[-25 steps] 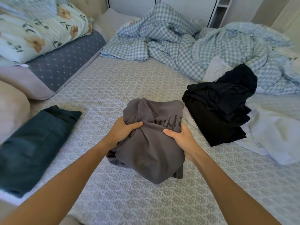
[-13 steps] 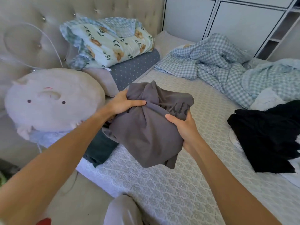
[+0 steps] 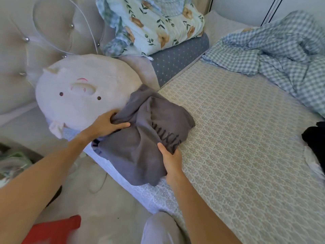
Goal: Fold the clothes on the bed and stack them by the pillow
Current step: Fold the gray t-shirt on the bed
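**Grey top almost at the pillow end**

Bedroom floor and a red thing [image 3: 52, 228] sit nearest me at the bottom of the view, then the patterned bedsheet [image 3: 237, 147] takes over. Both hands are clamped on the grey garment [image 3: 140, 147], a loosely folded bundle with dark lettering: left hand [image 3: 105, 125] pinching a fistful at its upper left, right hand [image 3: 171, 160] closed on the near right edge by the print. So it's dead between my hands, at the bed's edge, its far corner touching the round pig cushion [image 3: 79, 95]. Long axis looks diagonal to me, near-left to far-right. My left hand is the one nearer the cushion, so I'd guess it leads the set-down; can't tell whether anything lies underneath.

Further off: floral pillow [image 3: 154, 25] on a dotted grey bolster [image 3: 179, 59], checked duvet [image 3: 281, 53] rumpled at the right, and a black garment [image 3: 314, 140] well apart at the right edge, not yet folded.
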